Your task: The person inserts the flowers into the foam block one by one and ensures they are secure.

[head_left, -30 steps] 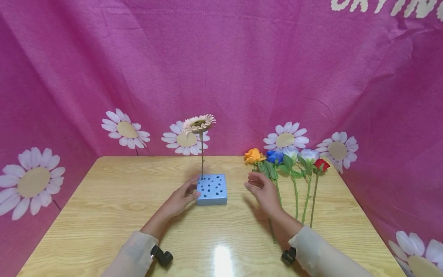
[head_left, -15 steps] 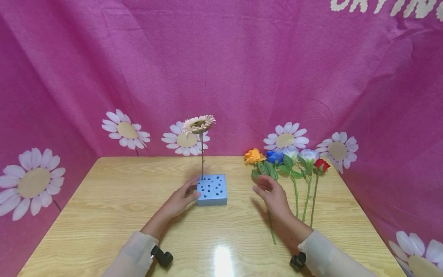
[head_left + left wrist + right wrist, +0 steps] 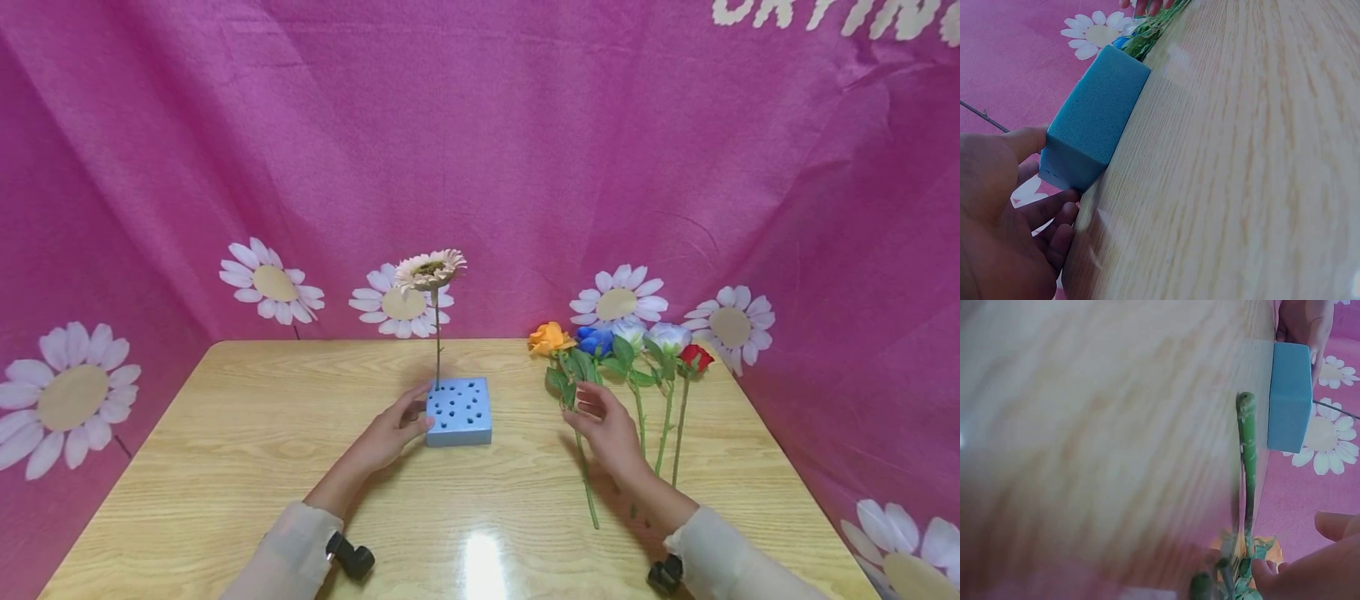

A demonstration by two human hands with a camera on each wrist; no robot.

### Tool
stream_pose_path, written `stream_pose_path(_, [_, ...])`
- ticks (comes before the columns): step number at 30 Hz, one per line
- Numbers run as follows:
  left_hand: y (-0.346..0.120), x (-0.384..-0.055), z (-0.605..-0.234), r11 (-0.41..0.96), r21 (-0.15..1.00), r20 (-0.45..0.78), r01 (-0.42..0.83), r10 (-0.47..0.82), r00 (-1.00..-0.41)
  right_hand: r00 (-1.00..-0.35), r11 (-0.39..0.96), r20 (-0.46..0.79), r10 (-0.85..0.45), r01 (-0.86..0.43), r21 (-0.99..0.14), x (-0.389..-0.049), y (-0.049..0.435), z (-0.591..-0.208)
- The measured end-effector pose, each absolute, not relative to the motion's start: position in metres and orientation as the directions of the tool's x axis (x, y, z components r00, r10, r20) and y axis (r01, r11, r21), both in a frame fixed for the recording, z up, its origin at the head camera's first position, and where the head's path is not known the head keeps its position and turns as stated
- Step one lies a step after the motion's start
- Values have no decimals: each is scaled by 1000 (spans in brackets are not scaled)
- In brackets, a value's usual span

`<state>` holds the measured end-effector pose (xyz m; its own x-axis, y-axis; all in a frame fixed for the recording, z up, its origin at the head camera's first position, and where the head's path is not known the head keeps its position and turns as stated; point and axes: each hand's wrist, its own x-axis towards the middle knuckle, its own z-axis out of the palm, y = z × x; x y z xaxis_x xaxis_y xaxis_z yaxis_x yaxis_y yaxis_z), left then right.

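A light blue foam block [image 3: 461, 437] full of small holes sits on the table. My left hand [image 3: 384, 435] holds its left side between thumb and fingers, also visible in the left wrist view [image 3: 991, 212]. From the block's back left corner rises a pale pink gerbera [image 3: 429, 271], upright. My right hand [image 3: 615, 437] hovers with loosely bent fingers over the stem of the orange rose [image 3: 551, 338], near its leaves. In the right wrist view, the green stem [image 3: 1248, 456] passes just beside the fingers; whether they touch it I cannot tell.
Right of the orange rose lie a blue rose [image 3: 596, 341], two pale flowers [image 3: 669, 337] and a red rose [image 3: 696, 358], stems toward me. A pink curtain [image 3: 495, 167] with printed daisies stands behind the wooden table [image 3: 247, 417].
My right hand has moved to the right and slightly toward me, uncovering more of the orange rose's leaves and stem. The left hand and foam block stay in place.
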<state>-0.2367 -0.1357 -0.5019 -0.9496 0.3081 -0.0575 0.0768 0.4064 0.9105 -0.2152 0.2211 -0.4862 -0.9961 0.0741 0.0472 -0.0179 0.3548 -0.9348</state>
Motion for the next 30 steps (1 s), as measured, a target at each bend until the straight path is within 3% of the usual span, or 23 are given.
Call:
stream_pose_path(14, [-136, -237, -504, 408, 910, -64, 72, 310, -949, -996, 433, -68, 63, 89, -897, -209, 227, -490])
stream_pose_path(30, [-136, -237, -503, 417, 905, -58, 80, 308, -950, -996, 509, -82, 29, 86, -857, -209, 231, -494])
